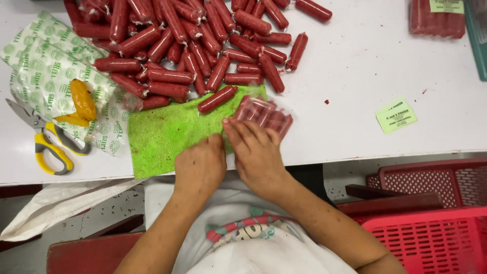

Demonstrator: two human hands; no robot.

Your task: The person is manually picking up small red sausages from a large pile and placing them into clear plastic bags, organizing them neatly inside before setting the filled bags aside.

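**Hands on clear packet of red sausages at table edge**

Packet of sausages (264, 114) lies flat on the white table (355, 76), partly over the right edge of the green mat (162, 137). The sausages inside run side by side, long axis about 1 to 7 o'clock; the packet's open end can't be made out. Right hand (256, 152) is at 6 o'clock of the packet, palm down, fingers spread flat, fingertips touching its near edge, not gripping. Left hand (199, 167) is at 7 o'clock of the packet, loosely curled, knuckles up, resting on the mat near the table edge; whether it pinches anything I can't tell. Both forearms come up from 6 o'clock. Loose sausage pile (203, 45) at 11 o'clock of the packet. Scissors (45, 137) far at 9 o'clock, green label (396, 115) at 3 o'clock.
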